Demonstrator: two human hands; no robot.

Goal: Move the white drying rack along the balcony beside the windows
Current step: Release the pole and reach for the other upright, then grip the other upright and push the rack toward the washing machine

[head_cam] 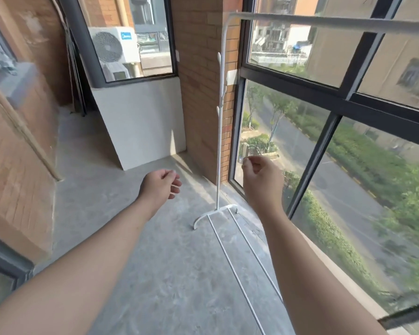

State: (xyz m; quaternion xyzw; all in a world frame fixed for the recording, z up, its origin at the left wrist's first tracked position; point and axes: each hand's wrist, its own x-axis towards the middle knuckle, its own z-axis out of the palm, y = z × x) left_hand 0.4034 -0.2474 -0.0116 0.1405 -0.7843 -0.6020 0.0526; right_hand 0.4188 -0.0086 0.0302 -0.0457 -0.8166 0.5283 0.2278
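A bare grey concrete floor [155, 274] runs the length of the balcony, dusty and mottled. At its far end a white low wall [143, 122] stands under a dark-framed end window [131, 39], and through that glass an outdoor air-conditioner unit [114, 44] sits with its round fan grille facing in. A brick pillar [198, 81] rises at the far right corner of the floor, sunlight striping the concrete at its foot. Along the floor's left edge is a brick wall [15, 165], with a pale wooden strip [22, 131] slanting across it. Outside, far below, a road [348, 189] runs between green hedges and trees.
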